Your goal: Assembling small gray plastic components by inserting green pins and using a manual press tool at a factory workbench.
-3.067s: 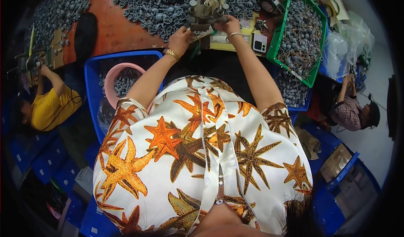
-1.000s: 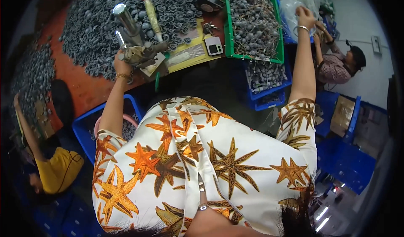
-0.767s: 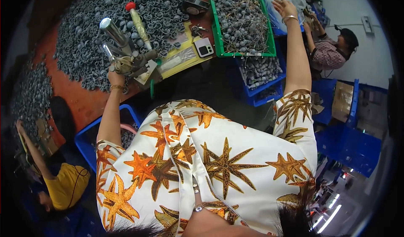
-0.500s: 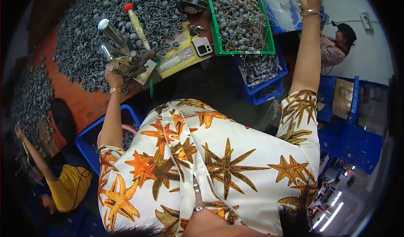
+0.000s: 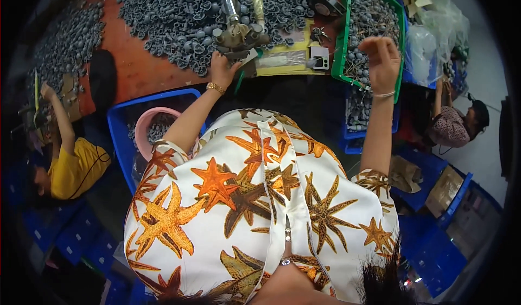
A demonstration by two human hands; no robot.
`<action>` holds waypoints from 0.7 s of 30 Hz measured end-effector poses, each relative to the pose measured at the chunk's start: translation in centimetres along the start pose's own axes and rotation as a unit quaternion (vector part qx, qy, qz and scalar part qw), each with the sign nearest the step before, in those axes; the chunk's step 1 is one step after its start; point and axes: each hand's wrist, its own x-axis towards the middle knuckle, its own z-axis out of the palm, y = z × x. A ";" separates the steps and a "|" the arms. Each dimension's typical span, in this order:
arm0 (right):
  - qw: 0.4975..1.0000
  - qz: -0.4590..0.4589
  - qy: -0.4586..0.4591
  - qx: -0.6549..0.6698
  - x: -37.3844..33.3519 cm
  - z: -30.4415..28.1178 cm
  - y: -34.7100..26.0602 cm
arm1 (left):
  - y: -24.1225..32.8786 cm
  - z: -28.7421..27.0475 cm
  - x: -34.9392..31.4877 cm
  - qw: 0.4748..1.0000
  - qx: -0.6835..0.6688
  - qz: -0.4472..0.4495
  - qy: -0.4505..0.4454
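At the table's front edge, my left hand [image 5: 221, 71] is beside the metal hand press [image 5: 237, 36]. Its thumb points away from its bent fingers, and I see nothing held; the fingertips are partly hidden against the press. The press has a shiny upright cylinder and a lever [image 5: 257, 4] wrapped in clear film. My right hand [image 5: 381, 61] is raised over the right side of the green crate [image 5: 340, 47], fingers loosely bent to the left, with no object visible in them. Grey balls with thin wire-like stems [image 5: 374, 20] fill that crate.
A large heap of grey plastic parts [image 5: 168, 26] covers the orange table [image 5: 127, 80]. A tape dispenser [image 5: 327, 3], keys and a small white device [image 5: 319, 58] lie right of the press. A blue crate [image 5: 122, 137] holds a pink basin. Co-workers sit left [image 5: 81, 164] and right [image 5: 453, 123].
My view has turned, shifting the table and press to the right in the picture. My right hand has come back from over the plastic bag to the green crate. My left hand stays by the press.
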 end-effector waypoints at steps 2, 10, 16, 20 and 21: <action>0.995 0.088 -0.039 -0.008 -2.1 3.6 2.3 | 1.1 0.0 -0.4 0.997 -0.049 -0.064 0.022; 0.943 0.283 -0.173 0.004 -5.6 9.1 6.0 | -2.2 -4.3 3.0 0.985 -0.070 -0.096 0.121; 0.964 0.217 -0.144 -0.057 -6.1 9.1 7.5 | -9.1 -7.5 8.4 0.960 0.243 -0.138 -0.033; 0.967 0.208 -0.124 -0.080 -6.5 8.4 8.1 | -9.4 -6.9 9.8 0.945 0.274 -0.152 -0.091; 0.967 0.202 -0.127 -0.089 -6.6 8.3 8.2 | -9.3 -6.9 9.9 0.946 0.273 -0.151 -0.092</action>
